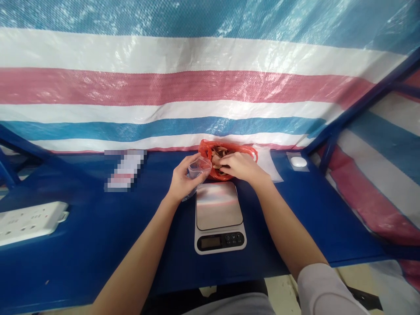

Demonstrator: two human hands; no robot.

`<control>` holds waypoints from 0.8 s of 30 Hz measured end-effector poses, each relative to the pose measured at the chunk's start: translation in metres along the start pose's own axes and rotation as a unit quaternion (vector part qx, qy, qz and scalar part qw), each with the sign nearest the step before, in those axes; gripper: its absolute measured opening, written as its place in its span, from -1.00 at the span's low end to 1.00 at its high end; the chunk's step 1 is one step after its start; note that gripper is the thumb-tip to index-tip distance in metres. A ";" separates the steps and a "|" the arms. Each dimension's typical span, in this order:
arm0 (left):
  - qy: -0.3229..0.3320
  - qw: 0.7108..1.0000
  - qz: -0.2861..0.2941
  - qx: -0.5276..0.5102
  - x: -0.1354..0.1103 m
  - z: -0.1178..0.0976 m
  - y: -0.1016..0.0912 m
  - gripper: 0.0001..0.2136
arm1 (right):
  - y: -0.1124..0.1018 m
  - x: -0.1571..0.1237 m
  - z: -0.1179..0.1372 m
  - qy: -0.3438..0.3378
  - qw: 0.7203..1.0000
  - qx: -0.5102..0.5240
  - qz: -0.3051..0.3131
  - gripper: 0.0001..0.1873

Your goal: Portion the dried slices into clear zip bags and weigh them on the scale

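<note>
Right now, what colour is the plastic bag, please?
The plastic bag is orange-red, clearest in the head view.

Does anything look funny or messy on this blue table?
One thing looks odd: the flat item left of the digital kitchen scale is pixelated, so nobody can tell what it is. Nothing looks spilled, though: the brown pieces sit inside the crumpled red plastic bag.

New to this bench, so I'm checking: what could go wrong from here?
The clear tub is tilted in the left hand, so it could slip and land on the scale. Brown pieces under the right hand could also drop from the red bag onto the scale, since the bag sits right behind it.
</note>
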State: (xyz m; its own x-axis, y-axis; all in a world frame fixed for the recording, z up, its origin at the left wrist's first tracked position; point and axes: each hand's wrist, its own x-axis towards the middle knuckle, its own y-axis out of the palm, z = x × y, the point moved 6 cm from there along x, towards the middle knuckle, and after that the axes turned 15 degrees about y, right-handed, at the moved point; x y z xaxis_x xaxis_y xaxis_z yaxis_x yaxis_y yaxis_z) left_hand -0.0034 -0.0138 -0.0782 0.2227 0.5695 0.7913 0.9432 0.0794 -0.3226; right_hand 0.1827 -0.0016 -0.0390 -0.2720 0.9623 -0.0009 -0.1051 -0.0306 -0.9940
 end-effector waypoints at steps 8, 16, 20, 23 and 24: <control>0.000 1.000 0.006 0.001 0.001 -0.003 0.000 -0.49 | 0.003 0.005 -0.019 0.032 0.997 0.060 -0.046 -0.67; -0.023 1.000 0.011 0.013 -0.002 -0.001 0.000 -0.48 | 0.004 0.003 -0.010 0.033 0.998 0.037 -0.041 -0.71; -0.024 1.000 0.009 0.015 -0.001 0.000 0.000 -0.47 | 0.006 0.000 -0.003 0.025 0.999 0.019 -0.031 -0.70; -0.016 1.000 0.006 0.010 -0.001 0.000 0.000 -0.48 | 0.006 -0.002 -0.003 0.013 0.999 0.026 -0.034 -0.68; -0.013 1.000 0.004 0.007 -0.001 -0.001 -0.001 -0.48 | 0.005 -0.002 -0.003 0.002 0.999 0.030 -0.033 -0.68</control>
State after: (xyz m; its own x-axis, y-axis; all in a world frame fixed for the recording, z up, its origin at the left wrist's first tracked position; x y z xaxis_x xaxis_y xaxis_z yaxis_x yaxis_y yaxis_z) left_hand -0.0041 -0.0148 -0.0783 0.2236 0.5907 0.7753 0.9380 0.0858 -0.3358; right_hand 0.1859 -0.0028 -0.0442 -0.2580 0.9640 0.0640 -0.1793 0.0173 -0.9836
